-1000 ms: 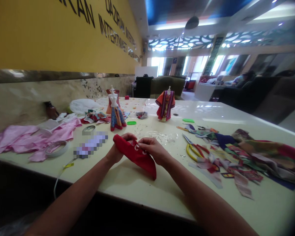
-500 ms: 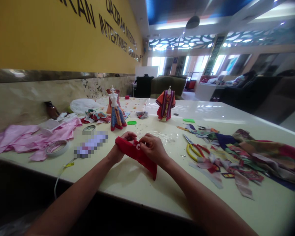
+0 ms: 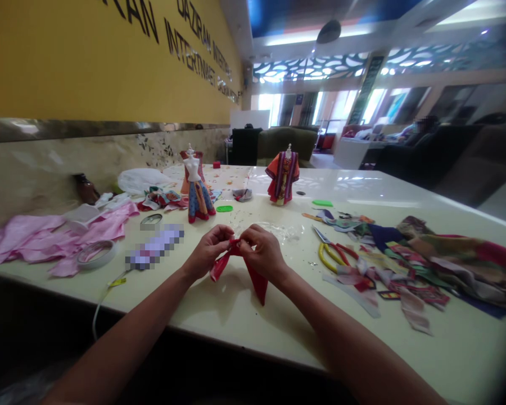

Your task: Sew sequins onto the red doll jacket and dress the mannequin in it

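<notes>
A yellow wall (image 3: pixel 67 62) is displaying dark raised lettering, partly readable as "INTERNET", beside a long glossy white tabletop (image 3: pixel 405 194). Far on it, two miniature dress-form mannequins (image 3: pixel 198 191) are standing in patterned gowns. Near the middle, the left hand (image 3: pixel 208 253) and right hand (image 3: pixel 263 253) are pinching one folded red cloth (image 3: pixel 257 281) between their fingertips, holding it just above the surface. To the right, one pair of yellow-and-red-handled scissors (image 3: pixel 331 256) is lying among mixed fabric scraps (image 3: pixel 421 264).
</notes>
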